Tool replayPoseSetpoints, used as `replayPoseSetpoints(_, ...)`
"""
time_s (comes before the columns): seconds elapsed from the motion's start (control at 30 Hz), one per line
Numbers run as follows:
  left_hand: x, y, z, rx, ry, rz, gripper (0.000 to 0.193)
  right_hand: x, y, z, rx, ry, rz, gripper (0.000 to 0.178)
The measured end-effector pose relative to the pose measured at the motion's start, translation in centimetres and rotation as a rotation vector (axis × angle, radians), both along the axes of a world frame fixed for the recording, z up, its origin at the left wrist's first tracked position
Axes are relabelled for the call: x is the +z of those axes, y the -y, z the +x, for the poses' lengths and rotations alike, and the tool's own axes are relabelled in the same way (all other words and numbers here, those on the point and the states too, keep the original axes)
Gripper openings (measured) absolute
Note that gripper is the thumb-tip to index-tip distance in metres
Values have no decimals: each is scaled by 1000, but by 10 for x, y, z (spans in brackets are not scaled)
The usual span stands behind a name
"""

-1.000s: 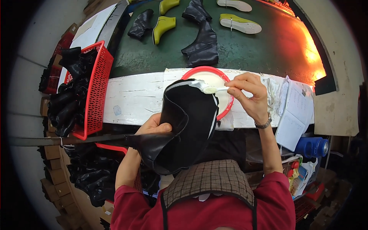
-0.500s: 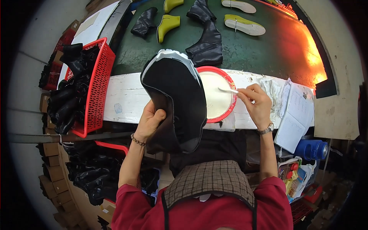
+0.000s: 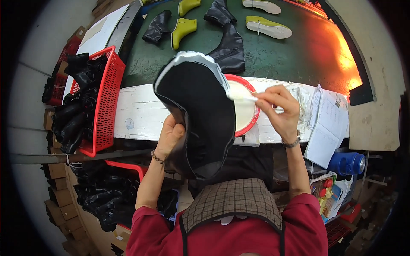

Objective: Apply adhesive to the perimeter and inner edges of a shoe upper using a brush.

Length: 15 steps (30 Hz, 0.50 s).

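Gripping one black boot upper [image 3: 200, 106] are the left fingers [image 3: 179, 129]; right fingers [image 3: 266, 106] pinch one white applicator [image 3: 247, 99].

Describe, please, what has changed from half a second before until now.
The right hand has brought the small white tool leftward from above the red-rimmed bowl to the right edge of the black piece. The left hand has shifted this piece rightward, over more of the bowl. Nothing was grasped or released. Bowl and red basket stayed put.
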<state>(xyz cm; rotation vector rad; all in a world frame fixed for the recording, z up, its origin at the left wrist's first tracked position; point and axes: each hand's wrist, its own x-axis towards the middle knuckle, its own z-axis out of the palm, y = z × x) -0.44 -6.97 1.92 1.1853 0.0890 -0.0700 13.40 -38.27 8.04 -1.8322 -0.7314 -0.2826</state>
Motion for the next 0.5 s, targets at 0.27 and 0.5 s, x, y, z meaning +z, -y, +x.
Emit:
replayPoseSetpoints(0.27, 16, 14, 7, 33, 81, 7, 77, 1, 1, 2, -26, -12, -46, 17)
replayPoseSetpoints(0.5, 32, 15, 23, 177, 155, 59, 77, -2, -1, -8, 94, -38, 34, 19)
